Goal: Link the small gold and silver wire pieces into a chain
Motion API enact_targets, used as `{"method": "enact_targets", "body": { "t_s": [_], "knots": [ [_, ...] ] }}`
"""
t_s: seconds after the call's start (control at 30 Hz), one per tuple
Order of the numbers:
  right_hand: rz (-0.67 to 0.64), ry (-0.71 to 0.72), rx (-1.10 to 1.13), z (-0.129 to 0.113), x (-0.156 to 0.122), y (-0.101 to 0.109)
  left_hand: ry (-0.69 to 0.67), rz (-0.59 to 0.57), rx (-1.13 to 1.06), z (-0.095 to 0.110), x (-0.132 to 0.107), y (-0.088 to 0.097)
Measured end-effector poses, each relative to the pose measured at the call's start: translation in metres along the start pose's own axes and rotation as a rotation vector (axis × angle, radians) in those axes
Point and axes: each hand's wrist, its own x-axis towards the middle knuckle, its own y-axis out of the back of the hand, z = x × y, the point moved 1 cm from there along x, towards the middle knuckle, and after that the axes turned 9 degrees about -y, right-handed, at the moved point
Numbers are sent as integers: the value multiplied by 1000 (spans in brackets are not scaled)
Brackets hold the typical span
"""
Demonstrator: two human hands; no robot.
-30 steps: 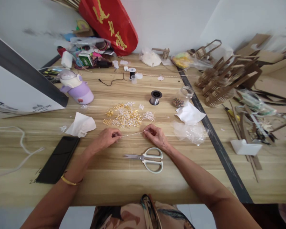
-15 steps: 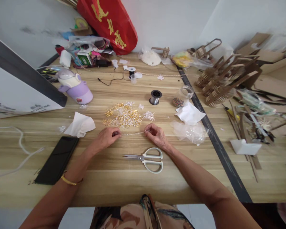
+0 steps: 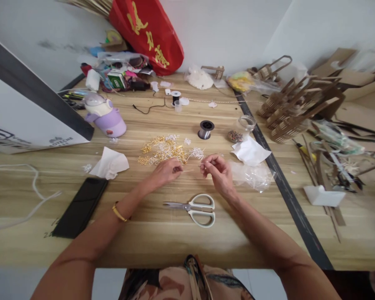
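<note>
Across the whole scene, a wooden table (image 3: 137, 246), crossed on the right by a dark strip (image 3: 287, 193)
At the left edge, a white box (image 3: 28, 112); on the far side, a red bag (image 3: 146, 37) with gold lettering; far right, a cluster of small slatted baskets (image 3: 284, 125)
Near left, a black phone (image 3: 81, 208), lying flat
In the middle, the left hand (image 3: 167, 171), shifted rightward over the last half second, now by the near edge of a gold and silver pile (image 3: 164, 150); thumb and forefinger pinched on a thin strand (image 3: 189, 170)
Opposite, the right hand (image 3: 218, 171), turned further upward than before; fingertips brought together on a small bright piece (image 3: 202, 165), too fine to name
On the near side of both hands, scissors (image 3: 190, 207), blades to the left, untouched
Beyond the hands, the pile of loose pieces, then a spool (image 3: 205, 130) of silvery thread or wire, upright
Smallest of all, the strand, in the narrowed gap between the hands; drawn out straight from hand to hand half a second ago, now showing only as a short length from the left fingertips; cannot tell whether joined to the bright piece
Probably past stretching, and into close fingertip work
</note>
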Motion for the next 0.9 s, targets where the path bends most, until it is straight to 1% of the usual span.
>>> {"method": "enact_targets", "body": {
  "t_s": [0.07,0.17,0.23,0.33,0.43,0.53,0.57,0.6,0.67,0.73,0.77,0.8,0.83,0.9],
  "knots": [
    [-30,54,-125,-11,-10,-7,-33,0,-47,8,17,-6],
    [-112,225,-339,-19,-21,-18,-17,-9,-137,15,38,-17],
    [-165,351,-486,-15,-24,-22,-69,-20,-172,14,48,-26],
    [-222,489,-687,0,-23,-24,-143,48,-151,4,55,-36],
    [-242,477,-774,13,-22,-24,-261,54,-123,-7,55,-39],
    [-246,412,-792,20,-22,-26,-382,44,-131,-14,48,-33],
    [-252,391,-796,22,-23,-27,-395,56,-129,-16,43,-29],
    [-257,375,-800,23,-23,-28,-369,80,-124,-16,36,-25],
    [-267,357,-805,27,-24,-30,-244,170,-122,-17,20,-16],
    [-274,352,-811,31,-25,-31,-89,204,-236,-16,1,-9],
    [-280,355,-814,33,-25,-32,-26,176,-322,-15,-8,-6],
    [-287,359,-818,35,-25,-33,22,125,-406,-14,-17,-5],
    [-292,366,-823,36,-25,-34,55,60,-487,-13,-25,-4],
    [-290,386,-837,38,-25,-37,117,-22,-604,-11,-37,-5]
  ]
}}
